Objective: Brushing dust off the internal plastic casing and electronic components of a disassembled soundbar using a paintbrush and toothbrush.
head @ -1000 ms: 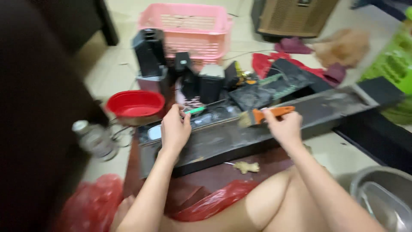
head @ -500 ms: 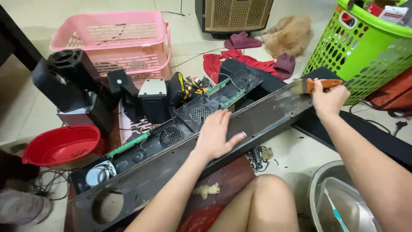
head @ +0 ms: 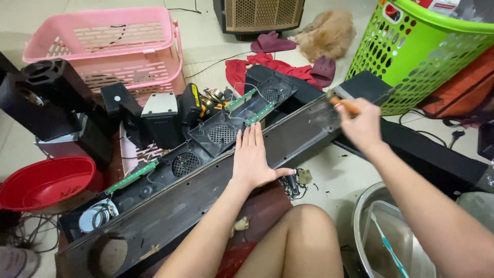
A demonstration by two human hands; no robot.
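A long black speaker-bar housing [head: 170, 206] lies diagonally across the floor, opened, with round grilles and green circuit boards [head: 131, 176] showing inside. My left hand [head: 253, 157] rests flat on its front panel, fingers spread, pressing it down. My right hand [head: 363, 123] is at the far right end of the housing and grips a brush with an orange handle [head: 343, 105], bristles against the panel there. My bare knee [head: 303, 231] is just below the housing.
A pink basket [head: 108, 46] and black speaker boxes [head: 49, 98] stand at the left, a red bowl [head: 43, 183] beside them. A green basket [head: 427, 46] is at the upper right, a metal bowl [head: 383, 242] at the lower right. Red cloths and slippers lie behind.
The view has steadied over the housing. My right hand with the brush stays at the far right end, and my left hand has shifted slightly right along the front panel.
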